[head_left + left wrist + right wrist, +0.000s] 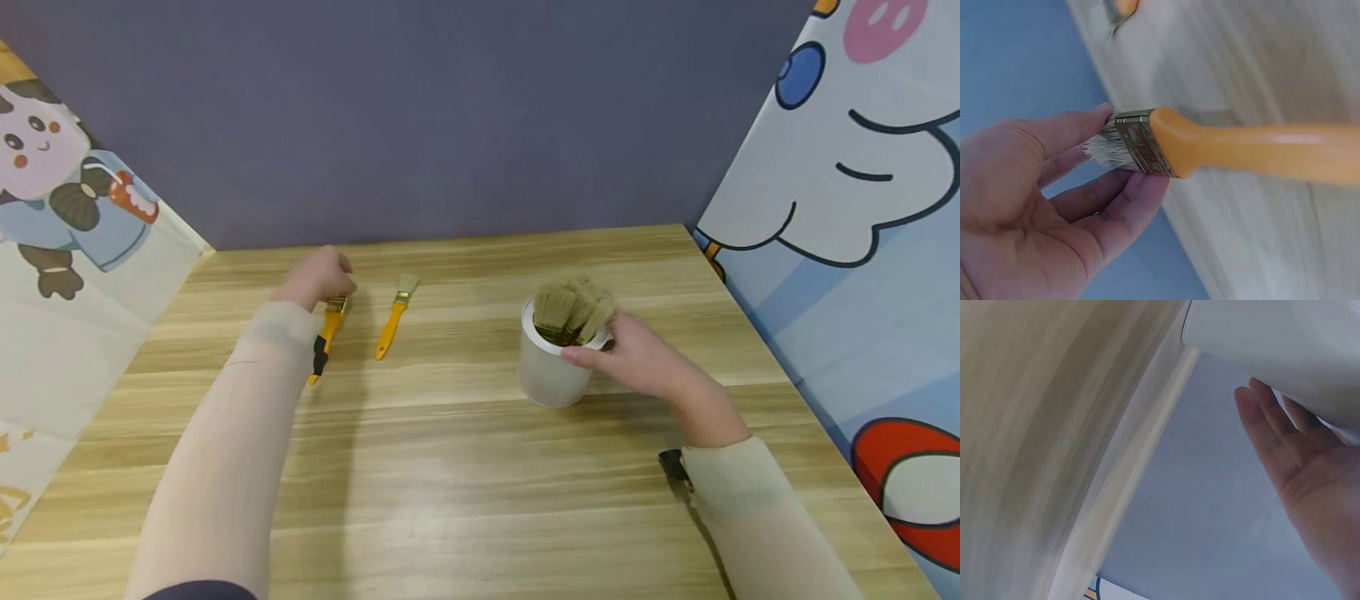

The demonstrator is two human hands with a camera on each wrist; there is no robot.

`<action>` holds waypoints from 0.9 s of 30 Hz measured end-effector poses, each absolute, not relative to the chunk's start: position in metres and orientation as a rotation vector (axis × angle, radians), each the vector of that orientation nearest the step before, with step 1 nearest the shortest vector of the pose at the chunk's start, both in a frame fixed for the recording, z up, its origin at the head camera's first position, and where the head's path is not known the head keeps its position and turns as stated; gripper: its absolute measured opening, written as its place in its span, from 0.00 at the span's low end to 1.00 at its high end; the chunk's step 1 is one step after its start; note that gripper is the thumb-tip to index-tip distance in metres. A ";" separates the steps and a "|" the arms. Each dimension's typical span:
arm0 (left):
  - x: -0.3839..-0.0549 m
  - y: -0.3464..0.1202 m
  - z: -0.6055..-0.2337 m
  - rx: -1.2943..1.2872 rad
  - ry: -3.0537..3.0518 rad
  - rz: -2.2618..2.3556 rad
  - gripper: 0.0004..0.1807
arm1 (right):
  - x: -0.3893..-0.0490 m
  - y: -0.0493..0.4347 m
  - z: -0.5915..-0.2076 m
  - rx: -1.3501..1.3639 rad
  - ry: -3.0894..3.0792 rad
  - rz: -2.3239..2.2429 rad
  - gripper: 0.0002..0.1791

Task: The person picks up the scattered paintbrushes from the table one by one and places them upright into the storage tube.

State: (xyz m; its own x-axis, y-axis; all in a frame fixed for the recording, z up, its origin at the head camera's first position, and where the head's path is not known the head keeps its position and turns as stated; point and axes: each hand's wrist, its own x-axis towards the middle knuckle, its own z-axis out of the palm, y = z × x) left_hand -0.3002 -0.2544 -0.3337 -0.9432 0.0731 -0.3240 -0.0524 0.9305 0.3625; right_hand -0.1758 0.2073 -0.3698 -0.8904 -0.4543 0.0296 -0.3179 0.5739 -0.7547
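My left hand (318, 275) pinches a paintbrush (331, 321) near its metal ferrule, at the far left of the table. In the left wrist view, that hand (1035, 200) has thumb and fingertips about the pale bristles and ferrule, and the brush's yellow-orange handle (1241, 147) points away from the palm. A second yellow-handled paintbrush (393, 317) lies just to the right. My right hand (645, 354) holds a white cylindrical container (551, 379), thumb at the rim. Several brushes (570, 308) stand in it, bristles up. The right wrist view shows the fingers (1263, 434) along the container's side (1272, 344).
The wood-grain table (480, 500) meets a plain purple-grey wall (450, 125) at its back edge. Cartoon-printed panels (847, 192) flank it on the right and left. A black strap piece (675, 465) shows by the right wrist.
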 end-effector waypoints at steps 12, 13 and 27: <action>-0.294 -0.279 -0.283 -0.017 2.885 0.628 0.29 | -0.189 0.201 -0.368 -0.619 2.649 -1.179 0.48; -0.293 -0.275 -0.279 -0.008 2.900 0.631 0.29 | -0.190 0.201 -0.368 -0.623 2.646 -1.188 0.48; -0.250 -0.195 -0.229 0.137 3.124 0.827 0.27 | -0.190 0.200 -0.370 -0.621 2.650 -1.202 0.48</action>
State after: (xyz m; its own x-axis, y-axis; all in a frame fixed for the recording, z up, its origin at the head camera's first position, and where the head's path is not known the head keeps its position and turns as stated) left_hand -0.2504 -0.1955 -0.2290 -0.9921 0.0582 0.1114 0.1056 0.8661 0.4887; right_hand -0.1896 0.2003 -0.3704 -0.8997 -0.4360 0.0205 -0.3027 0.5894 -0.7490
